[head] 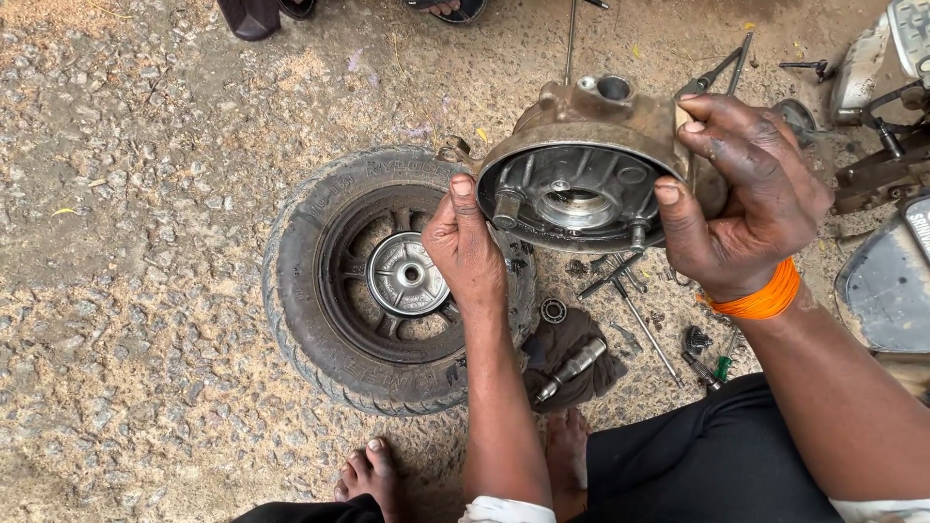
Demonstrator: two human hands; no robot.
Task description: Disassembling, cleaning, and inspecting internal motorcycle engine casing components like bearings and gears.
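Observation:
Both my hands hold up a grimy round metal engine cover (581, 184), its hollow inside facing me with a bright bearing seat in the middle. My left hand (468, 247) grips its left rim, thumb on the edge. My right hand (741, 199), with an orange band at the wrist, clasps its right side. Below and to the left a small scooter wheel (387, 281) with a black tyre and silver hub lies flat on the gravel.
A dark rag (572, 353) with a metal shaft on it, a small bearing (553, 310), thin rods and a green-handled screwdriver (722, 368) lie by my knees. Scooter parts (886, 194) stand at right. Another person's sandalled foot (450, 10) shows at the top.

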